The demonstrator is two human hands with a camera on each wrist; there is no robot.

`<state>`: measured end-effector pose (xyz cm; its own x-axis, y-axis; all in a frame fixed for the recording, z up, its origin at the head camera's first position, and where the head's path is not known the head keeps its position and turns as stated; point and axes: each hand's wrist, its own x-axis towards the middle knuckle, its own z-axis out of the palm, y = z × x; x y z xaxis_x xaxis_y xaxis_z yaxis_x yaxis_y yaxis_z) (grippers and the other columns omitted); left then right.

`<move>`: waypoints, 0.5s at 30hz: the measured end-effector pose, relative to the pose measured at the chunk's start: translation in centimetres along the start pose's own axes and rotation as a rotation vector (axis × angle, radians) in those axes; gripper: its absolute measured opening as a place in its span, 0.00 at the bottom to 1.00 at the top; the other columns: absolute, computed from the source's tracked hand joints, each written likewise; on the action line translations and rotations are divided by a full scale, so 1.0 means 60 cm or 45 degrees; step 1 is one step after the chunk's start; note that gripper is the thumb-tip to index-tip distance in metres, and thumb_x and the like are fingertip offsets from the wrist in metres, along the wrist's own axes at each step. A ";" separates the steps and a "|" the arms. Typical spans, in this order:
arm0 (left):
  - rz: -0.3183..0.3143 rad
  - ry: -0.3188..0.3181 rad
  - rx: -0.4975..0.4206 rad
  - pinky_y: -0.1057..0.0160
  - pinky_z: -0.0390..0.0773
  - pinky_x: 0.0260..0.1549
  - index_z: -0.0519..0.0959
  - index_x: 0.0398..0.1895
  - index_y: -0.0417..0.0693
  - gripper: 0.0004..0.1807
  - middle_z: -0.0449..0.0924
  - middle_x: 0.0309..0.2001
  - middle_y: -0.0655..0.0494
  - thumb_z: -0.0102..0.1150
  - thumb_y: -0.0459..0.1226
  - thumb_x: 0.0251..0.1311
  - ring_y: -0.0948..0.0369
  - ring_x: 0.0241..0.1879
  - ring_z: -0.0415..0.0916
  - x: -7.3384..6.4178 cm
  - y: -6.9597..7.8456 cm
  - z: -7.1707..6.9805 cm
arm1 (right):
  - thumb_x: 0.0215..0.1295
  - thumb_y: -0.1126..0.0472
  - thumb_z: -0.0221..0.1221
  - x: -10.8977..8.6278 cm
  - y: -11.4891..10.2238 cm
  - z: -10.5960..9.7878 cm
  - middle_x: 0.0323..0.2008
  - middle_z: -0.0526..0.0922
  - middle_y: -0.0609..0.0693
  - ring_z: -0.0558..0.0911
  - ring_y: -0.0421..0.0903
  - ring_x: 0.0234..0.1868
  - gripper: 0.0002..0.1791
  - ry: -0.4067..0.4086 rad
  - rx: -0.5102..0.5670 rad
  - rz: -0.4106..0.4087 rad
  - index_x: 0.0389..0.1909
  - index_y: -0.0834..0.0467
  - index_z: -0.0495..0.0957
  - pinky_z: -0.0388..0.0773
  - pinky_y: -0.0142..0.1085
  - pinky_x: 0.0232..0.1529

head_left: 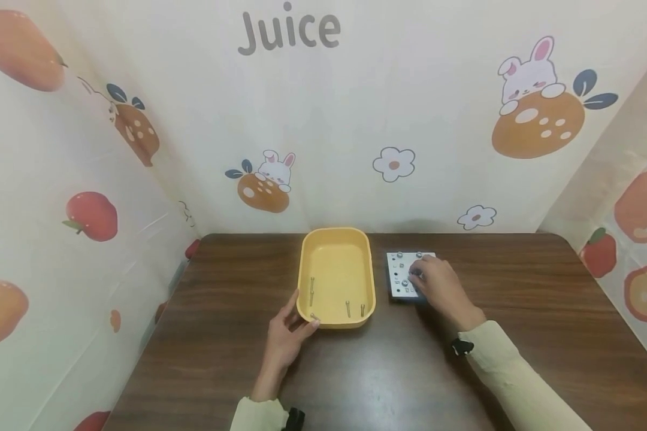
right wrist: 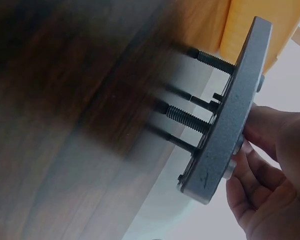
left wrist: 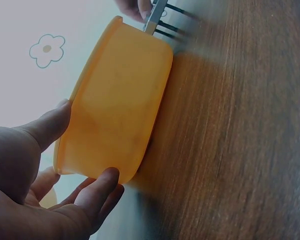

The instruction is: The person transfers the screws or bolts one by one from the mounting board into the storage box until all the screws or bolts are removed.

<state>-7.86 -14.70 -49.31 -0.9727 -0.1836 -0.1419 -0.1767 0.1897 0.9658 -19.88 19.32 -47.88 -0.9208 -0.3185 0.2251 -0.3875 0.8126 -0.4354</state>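
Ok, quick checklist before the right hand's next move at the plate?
1. Tray steadied: ok, left hand holds its near left corner.
2. Tray emptied of screws: not ok, several small screws lie in it.
3. Tray and plate clear of each other: ok, a gap shows in the head view.
4. Bolts through the plate: ok for several, threaded ends stick out below it.
5. Right hand pinching a screw: cannot tell, its fingers hide the spot.
6. Bolt ends resting on the table: cannot tell, shadows and blur cover the tips.
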 end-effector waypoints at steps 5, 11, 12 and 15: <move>0.012 0.005 0.002 0.48 0.82 0.63 0.65 0.81 0.51 0.48 0.62 0.78 0.33 0.78 0.33 0.57 0.39 0.68 0.74 0.001 0.000 0.001 | 0.67 0.69 0.69 0.005 -0.004 0.003 0.44 0.88 0.61 0.86 0.58 0.47 0.07 -0.003 -0.027 -0.007 0.44 0.65 0.87 0.85 0.57 0.53; 0.011 0.006 -0.010 0.48 0.83 0.62 0.66 0.81 0.50 0.48 0.62 0.78 0.33 0.78 0.33 0.57 0.39 0.68 0.74 0.002 -0.003 0.000 | 0.64 0.73 0.68 0.005 -0.009 0.003 0.40 0.87 0.60 0.85 0.58 0.42 0.07 0.050 -0.105 -0.111 0.43 0.66 0.87 0.85 0.55 0.48; 0.009 0.006 -0.013 0.48 0.82 0.62 0.66 0.81 0.50 0.48 0.62 0.78 0.33 0.78 0.33 0.57 0.39 0.68 0.74 0.002 -0.003 0.000 | 0.64 0.73 0.69 0.005 -0.008 0.003 0.40 0.87 0.60 0.85 0.58 0.41 0.07 0.057 -0.114 -0.128 0.42 0.66 0.88 0.85 0.55 0.48; 0.005 0.008 -0.011 0.48 0.82 0.63 0.66 0.81 0.51 0.48 0.62 0.79 0.34 0.79 0.33 0.57 0.39 0.69 0.74 0.002 -0.002 0.000 | 0.63 0.73 0.69 0.003 -0.006 0.002 0.40 0.86 0.60 0.84 0.59 0.42 0.08 0.064 -0.123 -0.146 0.42 0.66 0.88 0.85 0.55 0.48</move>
<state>-7.95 -14.76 -49.43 -0.9724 -0.1887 -0.1371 -0.1718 0.1818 0.9682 -19.93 18.91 -47.75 -0.8664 -0.3889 0.3132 -0.4817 0.8162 -0.3191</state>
